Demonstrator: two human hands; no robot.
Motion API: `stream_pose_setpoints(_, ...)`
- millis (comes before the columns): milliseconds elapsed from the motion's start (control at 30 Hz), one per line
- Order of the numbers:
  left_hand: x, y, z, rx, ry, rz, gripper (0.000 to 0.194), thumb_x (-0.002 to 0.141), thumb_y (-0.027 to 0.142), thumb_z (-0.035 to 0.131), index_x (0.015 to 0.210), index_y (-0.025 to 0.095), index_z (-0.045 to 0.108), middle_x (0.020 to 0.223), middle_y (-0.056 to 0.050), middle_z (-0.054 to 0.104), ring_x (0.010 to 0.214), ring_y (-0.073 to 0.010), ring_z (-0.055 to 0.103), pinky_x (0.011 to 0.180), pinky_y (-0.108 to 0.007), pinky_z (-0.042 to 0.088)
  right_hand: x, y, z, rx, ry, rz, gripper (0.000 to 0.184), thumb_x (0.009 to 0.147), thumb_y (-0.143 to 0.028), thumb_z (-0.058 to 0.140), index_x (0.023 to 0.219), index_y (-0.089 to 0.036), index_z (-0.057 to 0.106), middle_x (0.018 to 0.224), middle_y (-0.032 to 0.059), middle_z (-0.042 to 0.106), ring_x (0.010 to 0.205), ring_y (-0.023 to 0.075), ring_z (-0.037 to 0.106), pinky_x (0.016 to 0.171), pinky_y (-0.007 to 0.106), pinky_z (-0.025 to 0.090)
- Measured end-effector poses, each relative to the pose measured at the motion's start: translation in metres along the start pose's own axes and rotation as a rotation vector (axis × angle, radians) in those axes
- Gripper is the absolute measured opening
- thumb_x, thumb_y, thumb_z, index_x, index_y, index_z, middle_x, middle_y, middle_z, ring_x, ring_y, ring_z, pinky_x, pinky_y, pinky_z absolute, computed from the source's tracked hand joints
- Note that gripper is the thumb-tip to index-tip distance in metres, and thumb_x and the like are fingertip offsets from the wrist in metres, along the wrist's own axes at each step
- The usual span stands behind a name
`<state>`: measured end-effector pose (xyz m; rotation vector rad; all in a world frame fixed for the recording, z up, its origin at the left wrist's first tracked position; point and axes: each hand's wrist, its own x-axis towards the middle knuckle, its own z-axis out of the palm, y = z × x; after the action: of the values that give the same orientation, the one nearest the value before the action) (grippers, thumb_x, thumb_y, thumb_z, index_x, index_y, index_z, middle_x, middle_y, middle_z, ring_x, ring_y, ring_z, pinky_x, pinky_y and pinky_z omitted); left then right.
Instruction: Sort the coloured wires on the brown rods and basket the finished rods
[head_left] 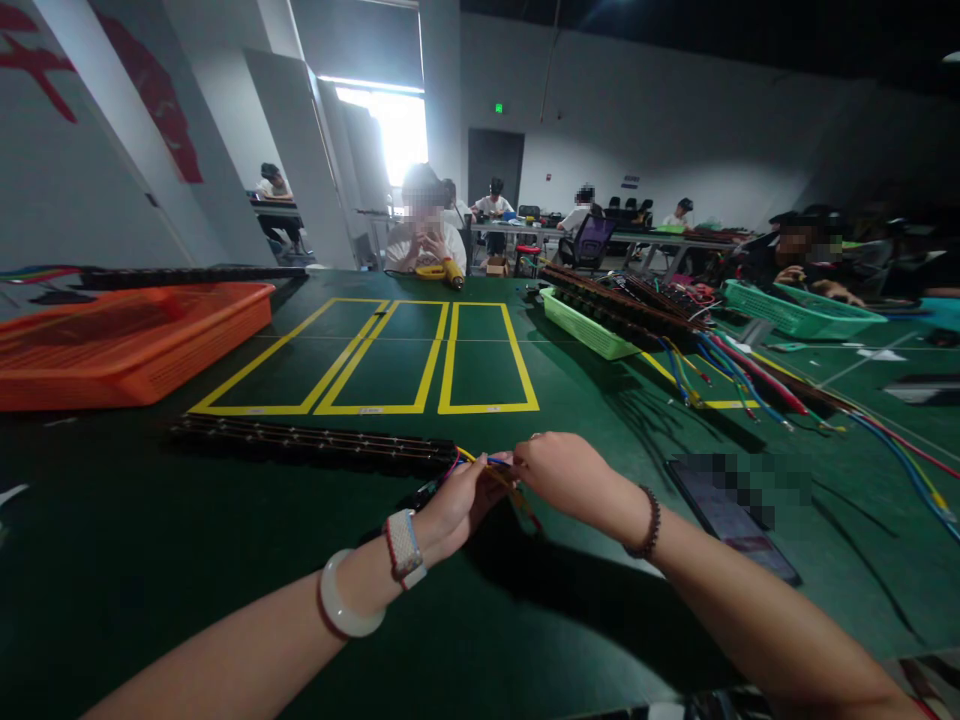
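Observation:
A long black strip-like part lies across the green table, with coloured wires coming out of its right end. My left hand is closed on these wires just beyond that end. Close beside it, my right hand pinches a blue wire, its fingertips almost meeting those of the left. Yellow and red wire ends hang below the two hands. The exact grip of the right fingers is partly hidden by the back of the hand.
An orange basket stands at the left. Yellow tape rectangles mark the table. A green basket bears several black strips with wires at the right. A phone lies near my right forearm. A person sits opposite, near a yellow tool.

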<state>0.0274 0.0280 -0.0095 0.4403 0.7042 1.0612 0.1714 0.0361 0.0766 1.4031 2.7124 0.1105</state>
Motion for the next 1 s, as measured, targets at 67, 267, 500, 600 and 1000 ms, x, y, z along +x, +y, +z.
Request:
stream_pose_setpoints(67, 0.0, 0.0, 0.0, 0.009, -0.028, 0.03, 0.022, 0.089, 0.017, 0.045, 0.094, 0.011, 0.065, 0.099, -0.011, 0.067, 0.099, -0.0195, 0.059, 0.093, -0.034, 0.042, 0.007, 0.011, 0.003, 0.085, -0.057, 0.07, 0.03, 0.09, -0.034, 0.046, 0.083, -0.013, 0.067, 0.08, 0.0109, 0.066, 0.073, 0.0205, 0.063, 0.06, 0.025, 0.044)
stream_pose_setpoints(267, -0.006, 0.005, 0.01, 0.042, -0.032, 0.013, 0.03, 0.093, 0.019, 0.039, 0.116, 0.011, 0.056, 0.114, -0.013, 0.061, 0.109, -0.0182, 0.054, 0.101, -0.035, 0.036, 0.034, 0.038, 0.037, 0.842, -0.532, -0.005, 0.03, 0.09, -0.035, 0.046, 0.089, -0.01, 0.063, 0.072, 0.006, 0.065, 0.061, 0.0128, 0.061, 0.057, 0.021, 0.047)
stream_pose_setpoints(500, -0.006, 0.007, 0.01, 0.02, -0.062, 0.011, 0.035, 0.092, 0.021, 0.04, 0.125, 0.011, 0.048, 0.117, -0.014, 0.058, 0.108, -0.019, 0.055, 0.099, -0.035, 0.038, 0.041, 0.046, 0.065, 1.605, -0.738, -0.011, 0.023, 0.085, -0.03, 0.056, 0.088, -0.007, 0.059, 0.078, 0.0069, 0.065, 0.067, 0.0124, 0.064, 0.066, 0.024, 0.053)
stream_pose_setpoints(600, -0.006, 0.008, 0.011, 0.022, -0.052, 0.017, 0.036, 0.092, 0.021, 0.041, 0.126, 0.011, 0.047, 0.117, -0.014, 0.058, 0.108, -0.0197, 0.055, 0.099, -0.036, 0.039, 0.042, 0.044, 0.067, 1.671, -0.738, -0.018, 0.03, 0.084, -0.037, 0.06, 0.088, -0.008, 0.058, 0.073, 0.0042, 0.062, 0.062, 0.011, 0.061, 0.062, 0.024, 0.053)
stream_pose_setpoints(1000, -0.001, 0.006, 0.008, -0.018, -0.015, 0.017, 0.024, 0.091, 0.017, 0.04, 0.104, 0.011, 0.06, 0.102, -0.012, 0.065, 0.097, -0.0172, 0.059, 0.092, -0.031, 0.043, 0.028, 0.021, 0.035, 0.765, -0.341, -0.014, 0.032, 0.089, -0.042, 0.05, 0.103, -0.014, 0.058, 0.075, 0.0028, 0.062, 0.057, 0.0103, 0.057, 0.054, 0.02, 0.045)
